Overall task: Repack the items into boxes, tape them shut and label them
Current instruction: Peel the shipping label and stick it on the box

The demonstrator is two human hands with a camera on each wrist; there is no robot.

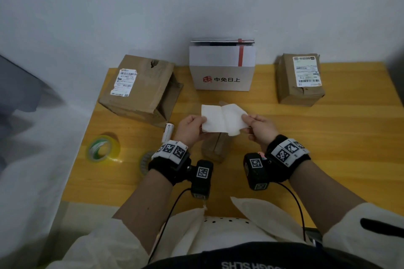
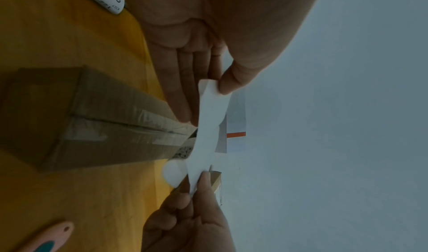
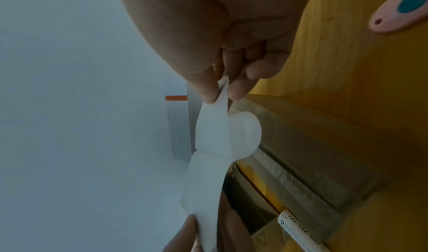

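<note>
A blank white label sheet [image 1: 223,120] is held up between both hands over the yellow table [image 1: 328,148]. My left hand [image 1: 192,126] pinches its left edge, thumb on top. My right hand [image 1: 258,126] pinches its right edge, where a layer [image 3: 245,135] curls away from the sheet. Beneath the sheet lies a small taped brown box [image 1: 216,147], also in the left wrist view [image 2: 92,120]. Both wrist views show the label [image 2: 208,127] edge-on between thumb and fingers.
A white box [image 1: 222,65] with red print stands at the back, top flap ajar. A large brown box [image 1: 140,87] sits back left, another labelled brown box [image 1: 299,78] back right. A white marker [image 1: 168,132], a green-yellow tape roll [image 1: 103,148] and a pink cutter [image 3: 398,8] lie nearby.
</note>
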